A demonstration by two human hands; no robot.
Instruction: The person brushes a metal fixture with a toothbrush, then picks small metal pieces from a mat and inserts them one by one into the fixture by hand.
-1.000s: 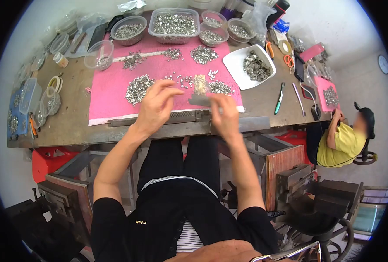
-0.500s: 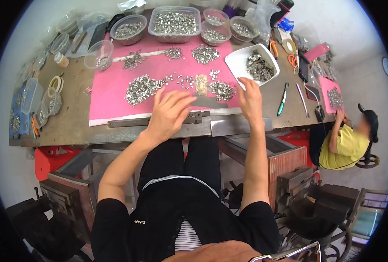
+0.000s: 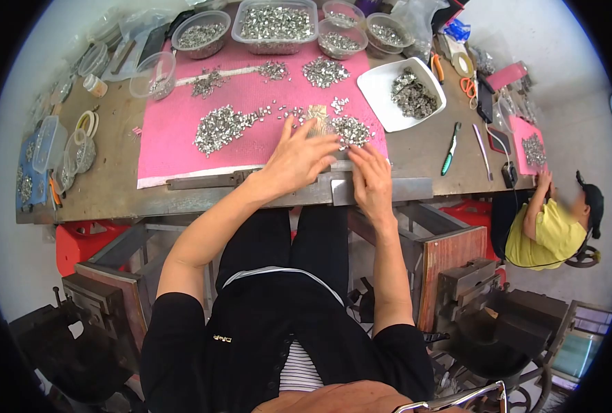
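Observation:
My left hand point(image 3: 298, 157) is over the front part of the pink mat point(image 3: 175, 155), its fingers spread beside a brassy patterned plate point(image 3: 318, 113). My right hand point(image 3: 373, 177) reaches the mat's front edge, fingers apart, its fingertips at the near side of a pile of small silvery pieces point(image 3: 351, 129). No held object shows in either hand. A larger silvery pile point(image 3: 218, 129) lies left of my left hand. Beneath the hands, a metal bar point(image 3: 203, 182) runs along the bench edge, partly hidden.
A white tray point(image 3: 378, 86) with dark metal pieces stands right of the mat. Tubs of silvery pieces point(image 3: 275, 24) line the back. A green toothbrush point(image 3: 450, 150) and orange-handled scissors point(image 3: 468, 87) lie rightward. Far right sits a person in yellow point(image 3: 550, 230).
My left hand has moved right, toward the plate. My right hand went out toward the white tray, then came back left and down to the small pile.

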